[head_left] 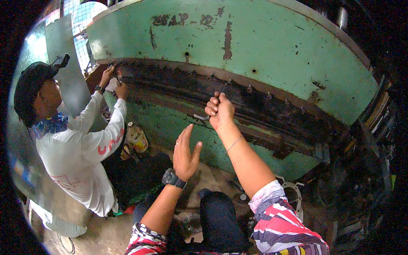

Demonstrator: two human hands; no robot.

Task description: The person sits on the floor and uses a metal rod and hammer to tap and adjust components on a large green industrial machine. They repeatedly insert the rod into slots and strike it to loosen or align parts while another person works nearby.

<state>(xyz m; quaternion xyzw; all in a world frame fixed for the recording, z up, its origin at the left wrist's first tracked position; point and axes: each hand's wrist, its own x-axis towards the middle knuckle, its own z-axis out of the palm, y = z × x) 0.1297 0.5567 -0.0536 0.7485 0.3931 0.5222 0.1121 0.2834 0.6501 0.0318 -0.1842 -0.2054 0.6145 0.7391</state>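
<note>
My right hand (221, 110) is closed round a bent grey hex key (201, 117), whose short end sticks out to the left of the fist. Its other end points up toward a bolt (230, 82) in the dark, greasy beam (170, 83) of a large green machine; whether it sits in the bolt I cannot make out. Below and to the left, my left hand (185, 156) is held up in the air, fingers stretched out, with nothing in it. Several more bolts line the beam on both sides.
At the left, a co-worker (76, 144) in a white long-sleeved top and black cap works with both hands at the beam's left end. A stained whitish container (137, 138) stands on the floor beside them. Metal parts (293, 191) lie low at the right.
</note>
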